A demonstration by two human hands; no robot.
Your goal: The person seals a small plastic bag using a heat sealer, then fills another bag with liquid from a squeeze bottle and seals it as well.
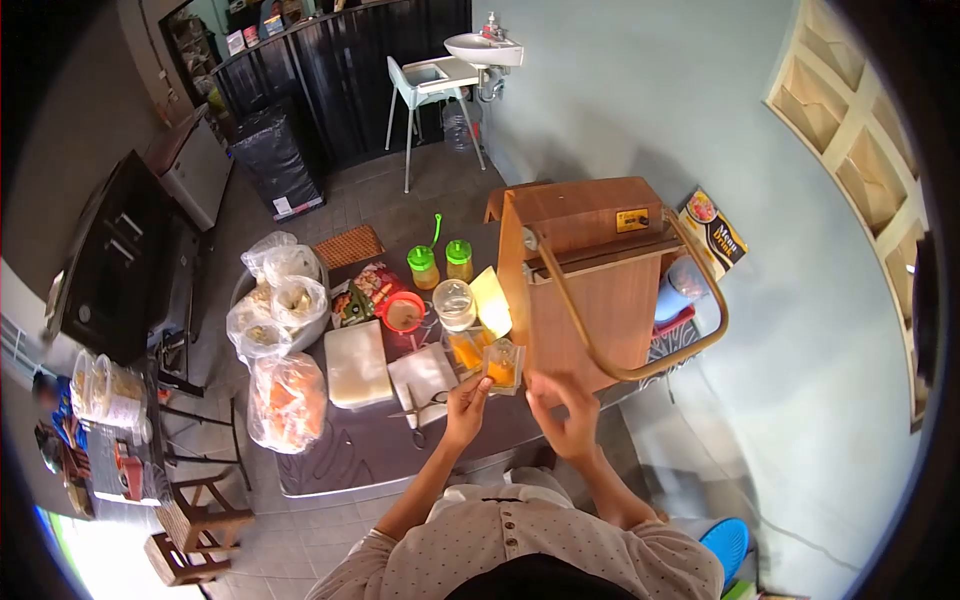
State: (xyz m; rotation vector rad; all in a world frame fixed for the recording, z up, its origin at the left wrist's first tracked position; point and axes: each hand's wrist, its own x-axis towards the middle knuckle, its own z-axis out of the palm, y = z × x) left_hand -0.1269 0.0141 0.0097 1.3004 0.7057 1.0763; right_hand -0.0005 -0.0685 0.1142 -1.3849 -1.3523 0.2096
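Note:
Between its thumb and fingers, my left hand [467,409] holds a small clear packet [502,366] with orange contents. My right hand [566,412] is raised just right of the packet, apart from it; its fingers are bent, and whether the thumb and fingertip touch is unclear. Behind the packet lie more orange packets [466,347]. Scissors [420,408] rest by a stack of clear plastic sheets [422,377] to the left. A clear round tub [455,304] stands near a yellow sheet [491,301].
A wooden machine with a bent metal handle [597,300] stands at the right. Green-lidded jars [423,267], a red strainer [404,312], a white stack [357,364] and plastic bags [287,401] occupy the table's left and back. A person is partly visible at far left.

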